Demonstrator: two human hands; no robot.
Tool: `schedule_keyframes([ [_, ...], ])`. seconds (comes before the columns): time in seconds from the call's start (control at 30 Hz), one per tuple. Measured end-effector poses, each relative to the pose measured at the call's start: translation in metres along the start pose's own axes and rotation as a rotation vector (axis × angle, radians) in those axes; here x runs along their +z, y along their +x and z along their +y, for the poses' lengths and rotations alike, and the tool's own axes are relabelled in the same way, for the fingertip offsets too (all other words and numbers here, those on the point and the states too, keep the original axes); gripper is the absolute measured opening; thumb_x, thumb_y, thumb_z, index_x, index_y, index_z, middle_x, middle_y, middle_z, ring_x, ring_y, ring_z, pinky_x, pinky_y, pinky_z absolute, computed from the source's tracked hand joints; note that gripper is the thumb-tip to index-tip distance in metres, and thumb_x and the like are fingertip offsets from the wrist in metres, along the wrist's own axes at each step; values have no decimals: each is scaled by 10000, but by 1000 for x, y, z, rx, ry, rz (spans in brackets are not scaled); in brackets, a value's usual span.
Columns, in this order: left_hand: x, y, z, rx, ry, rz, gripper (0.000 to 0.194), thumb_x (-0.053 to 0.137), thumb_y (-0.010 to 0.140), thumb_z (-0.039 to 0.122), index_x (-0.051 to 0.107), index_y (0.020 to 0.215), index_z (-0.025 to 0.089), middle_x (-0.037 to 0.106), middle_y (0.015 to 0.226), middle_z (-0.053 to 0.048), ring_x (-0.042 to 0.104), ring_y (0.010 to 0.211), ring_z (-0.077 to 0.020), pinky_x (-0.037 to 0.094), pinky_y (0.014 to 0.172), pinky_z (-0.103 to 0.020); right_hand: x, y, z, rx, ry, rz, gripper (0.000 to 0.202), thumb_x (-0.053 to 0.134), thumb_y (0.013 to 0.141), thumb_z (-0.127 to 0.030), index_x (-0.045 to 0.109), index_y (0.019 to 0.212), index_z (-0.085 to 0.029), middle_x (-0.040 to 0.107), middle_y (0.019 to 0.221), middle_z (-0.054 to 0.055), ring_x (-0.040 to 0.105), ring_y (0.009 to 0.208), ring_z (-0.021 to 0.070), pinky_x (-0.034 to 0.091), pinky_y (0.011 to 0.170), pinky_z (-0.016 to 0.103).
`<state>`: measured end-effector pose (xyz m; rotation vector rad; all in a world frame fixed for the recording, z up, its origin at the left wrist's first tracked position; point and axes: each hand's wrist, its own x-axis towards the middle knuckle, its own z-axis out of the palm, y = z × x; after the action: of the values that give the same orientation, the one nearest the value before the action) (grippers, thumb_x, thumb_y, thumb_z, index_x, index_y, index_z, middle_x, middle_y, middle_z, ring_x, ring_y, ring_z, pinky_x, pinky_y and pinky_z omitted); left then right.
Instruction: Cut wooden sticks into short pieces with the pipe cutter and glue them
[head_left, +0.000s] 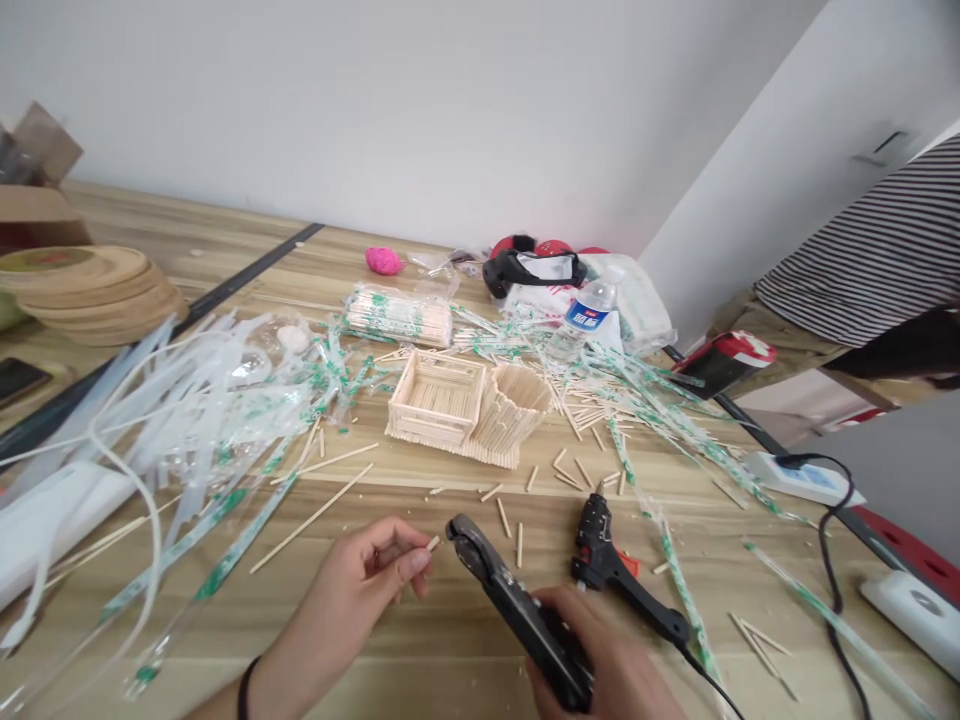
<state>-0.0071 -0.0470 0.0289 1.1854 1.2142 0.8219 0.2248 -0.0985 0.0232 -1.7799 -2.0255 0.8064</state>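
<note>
My left hand (pixel 375 575) is closed in a pinch on a short piece of wooden stick (pixel 433 543), whose cut end pokes out past the fingertips. Just right of it are the jaws of a black pliers-like cutter (pixel 499 590), apart from the stick. My right hand (pixel 600 650) is wrapped round the cutter's handles. Beyond both hands stands a model built of wooden sticks, with a square railed box (pixel 439 400) and a round cup-like part (pixel 514 405) on one base. A black glue gun (pixel 600 550) lies right of the cutter.
Cut stick pieces (pixel 519 545) and longer sticks (pixel 322 510) lie scattered about. Plastic wrappers (pixel 225 410) spread at left. Behind the model are a bundle of wrapped sticks (pixel 397 318) and a water bottle (pixel 589 310). A power strip (pixel 806 478) sits right; a person in a striped top (pixel 862 240) stands beyond.
</note>
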Motion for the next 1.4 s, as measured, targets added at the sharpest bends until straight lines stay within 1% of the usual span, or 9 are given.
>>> schedule_keyframes([
  [0.07, 0, -1, 0, 22, 0, -7, 208, 583, 803, 391, 635, 762, 194, 636, 595, 17, 562, 562, -143, 401, 539, -239, 11, 3, -4, -3, 25, 8, 310, 483, 587, -161, 569, 870, -257, 632, 752, -4, 626, 637, 168, 470, 568, 226],
  [0.17, 1, -1, -1, 33, 2, -8, 191, 574, 814, 372, 630, 757, 199, 628, 597, 21, 573, 581, -148, 405, 550, -240, 18, 6, -7, 15, 50, -15, 293, 468, 589, -164, 557, 855, -247, 615, 761, 2, 621, 641, 167, 465, 581, 230],
  [0.37, 3, 2, -2, 12, -26, -20, 171, 584, 799, 317, 610, 686, 191, 621, 598, 27, 565, 589, -143, 395, 561, -233, 21, 8, -12, 85, 44, -114, 335, 481, 610, -199, 551, 936, -236, 639, 905, 43, 638, 741, 192, 464, 649, 255],
  [0.6, 4, 3, -2, -40, -58, -7, 165, 610, 743, 295, 583, 621, 188, 586, 549, 35, 526, 531, -137, 367, 516, -230, 20, 12, -20, 131, 42, -174, 322, 479, 624, -182, 554, 935, -226, 645, 924, 41, 640, 755, 185, 449, 645, 232],
  [0.8, 6, 4, -2, -44, -55, 9, 163, 622, 718, 285, 571, 592, 194, 571, 528, 40, 512, 514, -136, 353, 499, -227, 18, 12, -26, 128, 12, -208, 302, 477, 651, -178, 566, 937, -212, 661, 907, 48, 641, 769, 197, 443, 635, 234],
  [1.03, 6, 4, -10, -45, -64, 27, 155, 633, 722, 292, 576, 621, 190, 577, 548, 42, 512, 528, -135, 346, 498, -224, 17, 14, -32, 157, -5, -181, 262, 494, 651, -148, 578, 887, -226, 674, 876, 26, 641, 746, 179, 422, 607, 208],
  [1.13, 5, 5, -10, -35, -61, 38, 165, 633, 724, 288, 565, 608, 191, 578, 552, 42, 513, 538, -136, 344, 503, -224, 14, 16, -33, 161, -7, -190, 218, 491, 657, -151, 567, 850, -218, 671, 850, 31, 632, 717, 176, 417, 599, 210],
  [1.3, 4, 5, -10, -27, -61, 44, 175, 636, 724, 285, 556, 597, 195, 592, 560, 37, 527, 555, -143, 351, 516, -229, 12, 18, -36, 158, 10, -191, 214, 493, 644, -141, 566, 831, -216, 669, 830, 30, 623, 703, 170, 408, 593, 204],
  [1.4, 4, 5, -13, -26, -67, 43, 168, 636, 730, 288, 569, 611, 189, 602, 570, 32, 536, 566, -147, 363, 529, -231, 12, 18, -37, 169, 9, -184, 182, 489, 667, -162, 569, 821, -218, 667, 798, 28, 617, 680, 168, 407, 588, 206],
])
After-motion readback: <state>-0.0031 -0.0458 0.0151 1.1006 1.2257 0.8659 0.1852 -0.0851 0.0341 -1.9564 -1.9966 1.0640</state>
